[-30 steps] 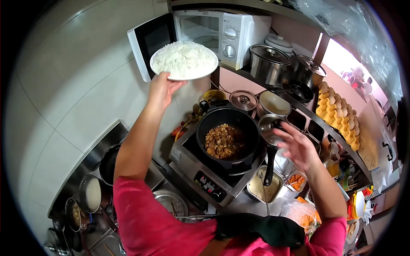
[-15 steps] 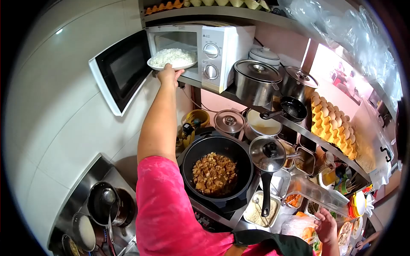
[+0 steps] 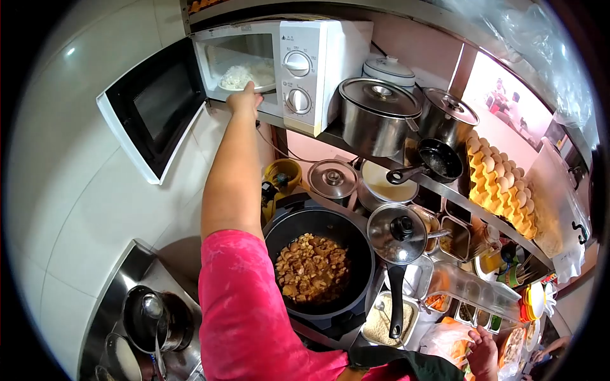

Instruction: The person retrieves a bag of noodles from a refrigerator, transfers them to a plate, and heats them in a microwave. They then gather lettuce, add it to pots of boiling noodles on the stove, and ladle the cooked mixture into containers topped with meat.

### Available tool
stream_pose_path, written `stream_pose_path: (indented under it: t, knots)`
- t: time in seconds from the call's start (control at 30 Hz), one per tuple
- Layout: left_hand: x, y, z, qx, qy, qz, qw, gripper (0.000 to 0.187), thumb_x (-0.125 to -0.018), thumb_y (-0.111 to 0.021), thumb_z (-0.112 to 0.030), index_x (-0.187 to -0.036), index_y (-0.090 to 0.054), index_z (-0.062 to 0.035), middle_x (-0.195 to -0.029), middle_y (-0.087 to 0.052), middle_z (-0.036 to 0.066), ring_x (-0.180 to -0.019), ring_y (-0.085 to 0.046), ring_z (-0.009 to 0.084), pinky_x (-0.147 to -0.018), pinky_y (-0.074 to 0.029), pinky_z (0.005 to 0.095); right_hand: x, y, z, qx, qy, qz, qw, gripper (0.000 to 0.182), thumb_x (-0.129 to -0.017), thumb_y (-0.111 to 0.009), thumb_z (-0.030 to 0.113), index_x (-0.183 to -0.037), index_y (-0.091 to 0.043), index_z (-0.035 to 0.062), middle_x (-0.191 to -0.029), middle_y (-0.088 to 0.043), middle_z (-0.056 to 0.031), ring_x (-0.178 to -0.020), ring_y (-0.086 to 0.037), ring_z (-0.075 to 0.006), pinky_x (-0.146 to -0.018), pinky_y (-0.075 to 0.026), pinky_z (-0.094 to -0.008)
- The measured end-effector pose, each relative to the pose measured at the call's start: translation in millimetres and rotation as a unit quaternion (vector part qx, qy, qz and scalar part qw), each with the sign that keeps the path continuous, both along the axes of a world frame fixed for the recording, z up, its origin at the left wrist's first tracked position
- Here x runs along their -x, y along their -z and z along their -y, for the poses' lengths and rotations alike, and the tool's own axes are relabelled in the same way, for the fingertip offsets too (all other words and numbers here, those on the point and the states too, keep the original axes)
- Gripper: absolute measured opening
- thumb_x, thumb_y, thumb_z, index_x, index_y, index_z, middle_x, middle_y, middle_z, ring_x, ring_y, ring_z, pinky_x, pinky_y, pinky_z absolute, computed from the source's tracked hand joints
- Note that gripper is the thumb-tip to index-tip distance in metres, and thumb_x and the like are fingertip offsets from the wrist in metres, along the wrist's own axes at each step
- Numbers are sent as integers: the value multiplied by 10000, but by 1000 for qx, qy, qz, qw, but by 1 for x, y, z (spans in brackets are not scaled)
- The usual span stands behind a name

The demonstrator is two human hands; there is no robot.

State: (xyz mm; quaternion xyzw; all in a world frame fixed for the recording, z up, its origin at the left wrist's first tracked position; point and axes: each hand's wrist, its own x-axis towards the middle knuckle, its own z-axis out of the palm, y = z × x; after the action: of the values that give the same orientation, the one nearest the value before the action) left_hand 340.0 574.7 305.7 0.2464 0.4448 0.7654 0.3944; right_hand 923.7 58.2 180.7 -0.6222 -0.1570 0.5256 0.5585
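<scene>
My left hand (image 3: pixel 245 100) grips the near rim of a plate (image 3: pixel 264 88) heaped with white rice (image 3: pixel 237 77). Most of the plate is inside a white microwave (image 3: pixel 293 76), whose door (image 3: pixel 152 105) is swung out to the left. My right hand (image 3: pixel 484 351) is low at the right with fingers loosely curled and apart, holding nothing. It is beside a plastic bag (image 3: pixel 443 340) and the food containers. Below my left arm, a black pan (image 3: pixel 363 254) contains browned chopped meat (image 3: pixel 312 270).
Lidded steel pots (image 3: pixel 375 127) and a small frying pan (image 3: pixel 440 160) share the microwave's shelf with egg trays (image 3: pixel 492 190). A glass lid (image 3: pixel 397 232) with a long-handled black pan lies right of the stove. Dirty pots (image 3: pixel 136 317) fill the sink area at lower left.
My left hand has pushed the plate of rice deeper into the microwave. My right hand has lowered slightly. The camera view has shifted a little.
</scene>
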Motion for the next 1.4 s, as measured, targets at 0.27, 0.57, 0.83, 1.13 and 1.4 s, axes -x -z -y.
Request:
stream_pose_path:
  t: [0.27,0.57,0.83,1.13,1.4]
  knots:
    - [-4,1,-42,-20,-3,63,998,309,-724,-392,70,-1018,-484,63,-907,-525,171,-595,-523,230,-437,-397,313,-32,28,35,8,-83,-116,990,527,-868,-298,432,-1321,-259,164,-1354,-272,-50,-1092,-361,-197,-887,-281,-331]
    - [-23,-10,7,162,-193,-446,859,324,-724,-526,-67,-1028,-528,46,-906,-588,222,-898,-561,339,-767,-448,358,-30,34,46,11,-93,-87,992,523,-854,-396,416,-1296,-313,148,-1266,-386,-37,-1052,-393,-144,-841,-335,-304]
    - [81,5,170,39,-726,-375,576,565,-797,-488,-335,-1205,-325,21,-1165,-409,235,-1142,-318,387,-945,-157,539,-2,13,21,26,-21,-28,999,443,-824,-444,377,-1196,-388,143,-1059,-493,-19,-839,-461,-143,-671,-370,-279]
    - [-5,25,163,-45,-359,-462,810,404,-734,-635,-209,-1023,-471,20,-987,-490,163,-919,-489,298,-800,-389,373,24,-5,17,40,1,27,999,384,-797,-486,336,-1118,-443,131,-878,-586,-7,-638,-514,-139,-519,-391,-249]
    - [-75,21,87,-100,-159,-510,840,324,-679,-605,-161,-949,-471,-39,-1030,-440,172,-903,-486,335,-789,-412,364,17,-7,52,6,64,2,998,380,-814,-439,276,-1153,-400,109,-826,-566,7,-622,-509,-130,-539,-408,-231]
